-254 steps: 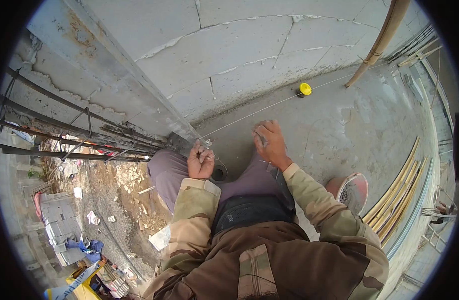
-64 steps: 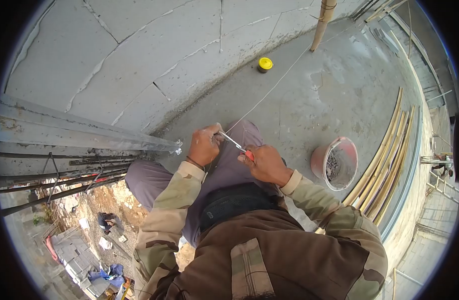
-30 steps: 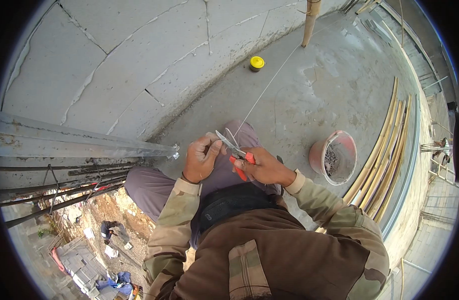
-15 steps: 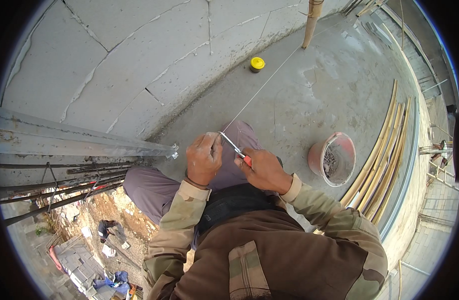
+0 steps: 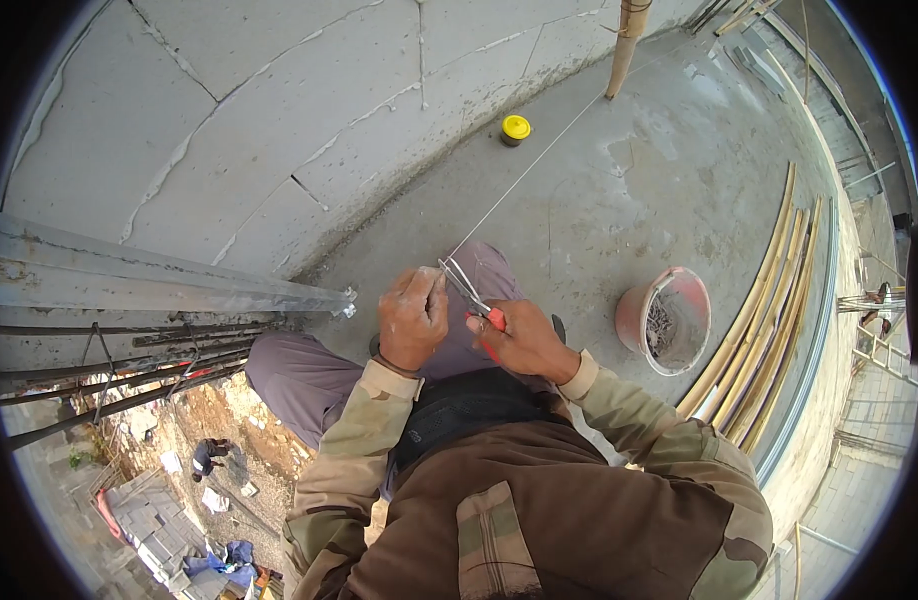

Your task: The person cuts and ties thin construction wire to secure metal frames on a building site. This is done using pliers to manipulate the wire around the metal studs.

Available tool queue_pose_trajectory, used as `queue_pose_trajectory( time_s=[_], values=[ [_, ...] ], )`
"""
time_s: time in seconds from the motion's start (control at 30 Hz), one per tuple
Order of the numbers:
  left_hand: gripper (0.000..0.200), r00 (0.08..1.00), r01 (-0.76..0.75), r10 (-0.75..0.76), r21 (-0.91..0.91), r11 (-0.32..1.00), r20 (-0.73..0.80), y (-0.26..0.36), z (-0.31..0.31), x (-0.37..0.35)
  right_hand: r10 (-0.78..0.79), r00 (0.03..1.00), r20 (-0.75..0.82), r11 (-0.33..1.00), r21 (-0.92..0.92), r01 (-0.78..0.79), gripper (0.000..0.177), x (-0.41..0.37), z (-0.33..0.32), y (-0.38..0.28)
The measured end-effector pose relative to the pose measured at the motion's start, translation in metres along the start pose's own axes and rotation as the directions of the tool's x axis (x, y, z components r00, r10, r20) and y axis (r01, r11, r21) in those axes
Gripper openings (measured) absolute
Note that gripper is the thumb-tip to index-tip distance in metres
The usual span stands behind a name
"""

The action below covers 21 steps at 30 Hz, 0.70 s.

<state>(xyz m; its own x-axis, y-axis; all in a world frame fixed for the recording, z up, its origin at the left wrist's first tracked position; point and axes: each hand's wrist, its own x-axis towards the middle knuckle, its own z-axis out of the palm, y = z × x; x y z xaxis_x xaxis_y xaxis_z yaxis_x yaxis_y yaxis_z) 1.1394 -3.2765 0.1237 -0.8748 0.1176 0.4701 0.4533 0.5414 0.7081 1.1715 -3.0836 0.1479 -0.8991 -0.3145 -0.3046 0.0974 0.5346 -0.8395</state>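
My right hand (image 5: 526,340) is wrapped round the red handles of a metal pliers-like tool (image 5: 463,281), whose long jaws point up and left. A thin white string (image 5: 527,172) runs from the bamboo pole down to the tool's tip. Beside that tip, my left hand (image 5: 413,318) is closed in a pinch, with the string's end at its fingers; what lies inside the fingers is hidden. Both hands are above my lap.
A pink bucket (image 5: 635,318) stands on the concrete floor, left of long bamboo strips (image 5: 769,335). A yellow-lidded container (image 5: 515,129) sits near the block wall (image 5: 249,130). Metal bars (image 5: 169,280) jut in from the left. Far below is another person (image 5: 207,457).
The tool's jaws and red handles have spread apart in my right hand. My left hand has shifted very slightly right. The person below has changed posture.
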Motion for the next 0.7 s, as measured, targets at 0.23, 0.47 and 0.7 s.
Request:
queue_pose_trajectory(
  time_s=[0.23, 0.47, 0.7],
  values=[
    [0.007, 1.0, -0.009, 0.008, 0.04, 0.999, 0.021, -0.004, 0.002, -0.012, -0.083, 0.985, 0.149, 0.986, 0.156, 0.059, 0.02, 0.015, -0.008, 0.002],
    [0.014, 0.991, -0.1, 0.089, 0.106, 0.989, 0.102, -0.002, -0.007, -0.017, 0.074, 0.945, 0.32, 0.776, 0.577, -0.256, 0.015, 0.019, 0.006, 0.022],
    [0.016, 0.994, -0.067, 0.065, 0.013, 0.998, 0.093, -0.018, -0.003, -0.022, -0.003, 0.928, 0.372, 0.692, 0.671, -0.266, 0.014, 0.014, 0.016, 0.009]
  ],
)
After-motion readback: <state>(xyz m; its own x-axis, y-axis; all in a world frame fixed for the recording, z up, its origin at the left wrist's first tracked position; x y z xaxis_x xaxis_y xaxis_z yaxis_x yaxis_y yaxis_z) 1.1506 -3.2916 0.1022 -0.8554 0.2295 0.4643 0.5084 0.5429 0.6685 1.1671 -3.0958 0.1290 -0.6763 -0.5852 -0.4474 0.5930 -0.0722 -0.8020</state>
